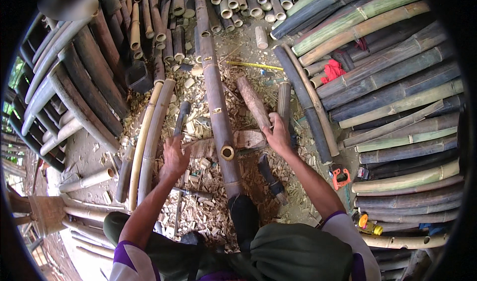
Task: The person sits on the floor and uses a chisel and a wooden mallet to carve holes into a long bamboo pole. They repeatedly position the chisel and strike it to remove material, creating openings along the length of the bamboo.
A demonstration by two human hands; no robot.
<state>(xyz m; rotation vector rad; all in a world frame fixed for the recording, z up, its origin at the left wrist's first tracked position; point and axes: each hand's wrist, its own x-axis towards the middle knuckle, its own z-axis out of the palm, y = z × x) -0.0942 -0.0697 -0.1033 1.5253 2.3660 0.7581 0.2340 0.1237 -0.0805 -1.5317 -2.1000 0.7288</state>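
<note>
I take the right-hand stack (397, 102) as the outer limit on that side: long bamboo poles, their ends forming a ragged edge. The left-hand stack (82, 90) bounds the other side with leaning, darker poles.

The holed pole (215, 90) runs lengthwise through the middle. It crosses the wood block (201, 148), and its round, open hole faces up near this crossing. Its near end meets a dark-clad leg (243, 219).

On the left, a grey-brown pole (153, 127) lies roughly alongside, well apart from the holed pole; I read the space between as low working room, strewn with wood chips (208, 181). On the right, a dark pole (305, 100) limits the room. That lane is tighter: a short bamboo piece (283, 102) stands within it, just beside the mallet (251, 100).

The mallet slants, far end leftward, near end at the right hand (279, 133). I see this forearm angled inward, fingers bent at the mallet's near end; I cannot tell whether they grip it.

The left hand (175, 157) is left of the holed pole, back upward, thumb apart from the fingers. The chisel (182, 117) extends forward from its fingertips; I cannot tell whether the hand is closed on it.
</note>
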